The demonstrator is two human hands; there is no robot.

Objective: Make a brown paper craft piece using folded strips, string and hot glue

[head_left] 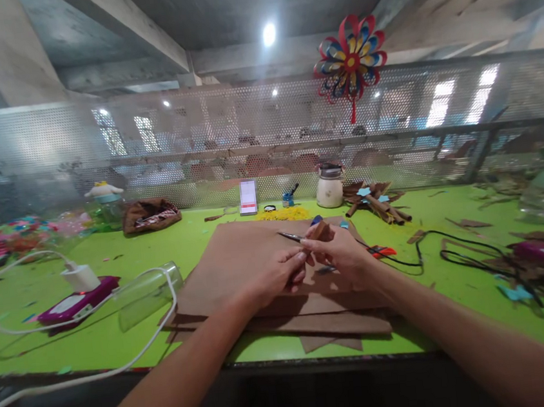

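Note:
Over a stack of brown paper sheets [230,266], my two hands meet with the fingertips close together. My right hand [338,251] is closed on a slim, dark, pointed metal tool [289,235], its tip directed left; whether it is tweezers or scissors I cannot tell. A small folded piece of brown paper [322,230] shows at the fingers of the same hand. My left hand [283,270] is closed, thumb against fingers, just below the tool; what it pinches is hidden. A small blue object [316,221] shows behind the right fingers.
Brown paper rolls [382,208] and a white jar [329,188] stand behind. A phone [248,197] leans upright near yellow scraps [283,214]. Leftward lie a clear cup [148,297] and a purple power strip [79,303] with a white cable; black cable [466,251] lies right.

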